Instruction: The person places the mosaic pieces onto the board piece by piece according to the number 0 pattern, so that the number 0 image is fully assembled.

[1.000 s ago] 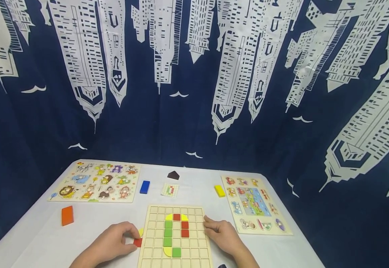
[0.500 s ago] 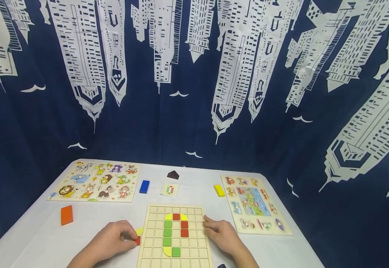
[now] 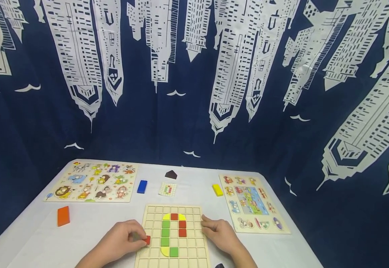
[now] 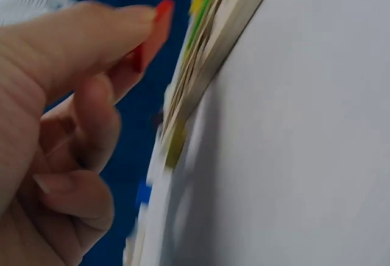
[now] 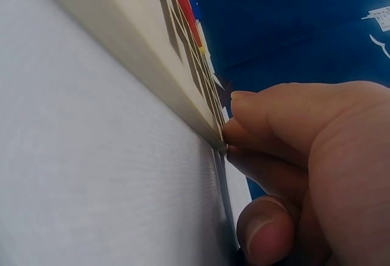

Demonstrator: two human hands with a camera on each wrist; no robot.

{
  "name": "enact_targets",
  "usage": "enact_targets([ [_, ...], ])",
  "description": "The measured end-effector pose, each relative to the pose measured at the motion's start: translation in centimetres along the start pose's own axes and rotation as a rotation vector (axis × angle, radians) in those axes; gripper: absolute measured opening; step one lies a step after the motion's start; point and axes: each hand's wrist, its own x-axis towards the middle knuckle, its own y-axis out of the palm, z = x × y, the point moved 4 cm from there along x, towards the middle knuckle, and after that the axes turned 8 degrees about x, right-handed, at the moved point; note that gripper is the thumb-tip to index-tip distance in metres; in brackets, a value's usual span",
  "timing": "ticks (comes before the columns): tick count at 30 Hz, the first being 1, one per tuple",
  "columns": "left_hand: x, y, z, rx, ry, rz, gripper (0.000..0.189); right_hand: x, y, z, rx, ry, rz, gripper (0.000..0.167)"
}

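My left hand (image 3: 122, 238) pinches a red square tile (image 3: 147, 240) between thumb and finger. That tile (image 4: 157, 37) is held up over the left edge of a wooden grid board (image 3: 157, 262). On the board, green tiles (image 3: 165, 232), red tiles (image 3: 182, 228) and rounded yellow pieces (image 3: 165, 251) form a partial ring. A loose yellow piece (image 4: 177, 145) lies beside the board, mostly hidden behind my left hand in the head view. My right hand (image 3: 222, 235) rests its fingertips against the board's right edge; in the right wrist view the fingers (image 5: 262, 110) touch that edge.
Behind the board lie a small pattern card (image 3: 168, 189), a blue block (image 3: 142, 187), a dark brown piece (image 3: 171, 174) and a yellow block (image 3: 217, 190). An orange block (image 3: 63, 216) sits left. Picture puzzles, one with animals (image 3: 93, 182) and one with vehicles (image 3: 255, 203), flank them.
My left hand has moved right with the red tile, from beside the board to over its left edge. The right hand has stayed at the board's edge. The head view has shifted slightly.
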Motion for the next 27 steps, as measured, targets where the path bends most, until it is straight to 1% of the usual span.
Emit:
enact_targets([
  [2, 0.5, 0.7, -1.3, 0.034, 0.06, -0.007, 0.009, 0.0, 0.0, 0.0, 0.0, 0.001, -0.006, 0.029],
  [5, 1.5, 1.8, -3.1, 0.123, 0.126, -0.011, 0.01, -0.1, -0.1, 0.0, -0.001, 0.002, -0.011, 0.029],
  [7, 2.2, 2.6, -4.1, 0.181, 0.161, -0.009, 0.01, -0.1, -0.1, 0.1, 0.003, 0.0, -0.012, 0.029],
  [9, 2.8, 3.4, -4.9, 0.231, 0.171, 0.005, 0.01, -0.1, -0.1, 0.1, 0.011, 0.0, -0.009, 0.028],
  [12, 3.6, 4.7, -6.0, 0.257, 0.171, 0.019, 0.011, -0.1, -0.1, 0.0, 0.021, 0.0, -0.003, 0.028],
  [16, 4.5, 6.2, -7.1, 0.256, 0.151, 0.04, 0.013, 0.0, 0.0, -0.2, 0.013, -0.001, -0.001, 0.029],
  [21, 5.4, 7.4, -7.5, 0.287, 0.139, 0.063, 0.011, -0.1, 0.0, -0.1, 0.008, 0.0, -0.005, 0.03],
  [25, 5.9, 7.9, -7.6, 0.292, 0.137, 0.062, 0.009, -0.1, 0.0, -0.1, 0.013, 0.005, -0.004, 0.029],
  [27, 6.1, 8.0, -7.6, 0.284, 0.118, 0.054, 0.01, -0.1, 0.0, -0.1, 0.009, 0.004, -0.005, 0.029],
])
